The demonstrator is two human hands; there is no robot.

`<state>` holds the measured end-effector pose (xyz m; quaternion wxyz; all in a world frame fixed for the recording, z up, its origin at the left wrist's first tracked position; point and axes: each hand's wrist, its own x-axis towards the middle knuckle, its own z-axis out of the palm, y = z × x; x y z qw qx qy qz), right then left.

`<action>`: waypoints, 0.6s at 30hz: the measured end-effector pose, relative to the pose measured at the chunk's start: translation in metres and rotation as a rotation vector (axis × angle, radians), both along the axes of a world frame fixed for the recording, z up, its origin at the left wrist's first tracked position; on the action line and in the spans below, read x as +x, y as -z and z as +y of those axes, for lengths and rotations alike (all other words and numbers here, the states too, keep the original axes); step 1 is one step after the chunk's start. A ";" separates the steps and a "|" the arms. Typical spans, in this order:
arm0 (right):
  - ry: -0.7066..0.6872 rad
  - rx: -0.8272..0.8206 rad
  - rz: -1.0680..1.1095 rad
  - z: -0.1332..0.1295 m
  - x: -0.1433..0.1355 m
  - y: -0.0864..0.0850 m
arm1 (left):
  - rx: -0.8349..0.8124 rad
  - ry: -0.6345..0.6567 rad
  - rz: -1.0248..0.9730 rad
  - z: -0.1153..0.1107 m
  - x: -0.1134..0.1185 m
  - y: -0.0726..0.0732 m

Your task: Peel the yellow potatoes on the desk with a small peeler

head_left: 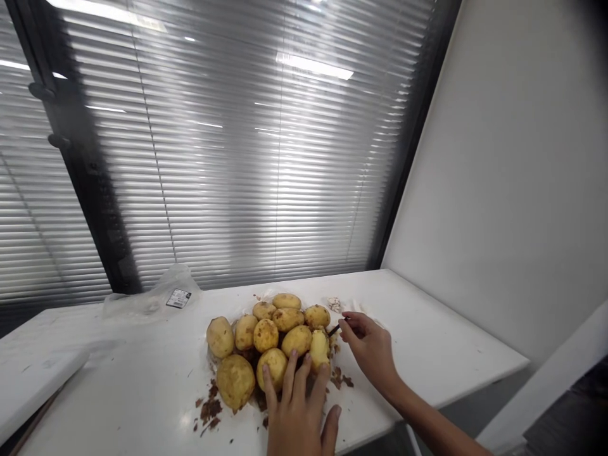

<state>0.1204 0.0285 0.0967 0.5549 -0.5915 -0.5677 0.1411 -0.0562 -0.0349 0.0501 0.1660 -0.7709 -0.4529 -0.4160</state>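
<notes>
A pile of several yellow peeled potatoes [273,332] lies on the white table [427,342]. My left hand [299,411] rests flat at the near side of the pile, its fingertips touching the front potatoes. My right hand [368,348] is at the pile's right edge and pinches a thin dark tool [335,329] whose tip points at a potato [319,348]. Brown peel scraps [209,410] lie on the table in front of the pile.
A crumpled clear plastic bag [156,296] with a label lies at the back left. A white board [33,380] sits at the left edge. Window blinds stand behind the table, a white wall to the right. A small pale scrap [335,304] lies behind the pile.
</notes>
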 end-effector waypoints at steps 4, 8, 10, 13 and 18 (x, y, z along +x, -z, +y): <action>-0.003 -0.010 0.019 0.001 0.001 0.005 | -0.001 -0.004 0.007 0.000 0.000 0.000; -0.036 -0.021 0.021 0.001 0.002 0.001 | 0.004 0.005 0.003 0.001 -0.001 0.001; 0.004 -0.011 -0.007 -0.005 0.003 -0.003 | 0.003 0.010 0.000 0.001 -0.002 0.001; 0.146 0.080 -0.024 -0.028 0.008 -0.001 | -0.007 0.016 -0.007 0.000 -0.002 0.000; 0.018 -0.001 0.272 -0.089 0.017 0.027 | -0.006 -0.009 0.008 0.001 -0.001 0.000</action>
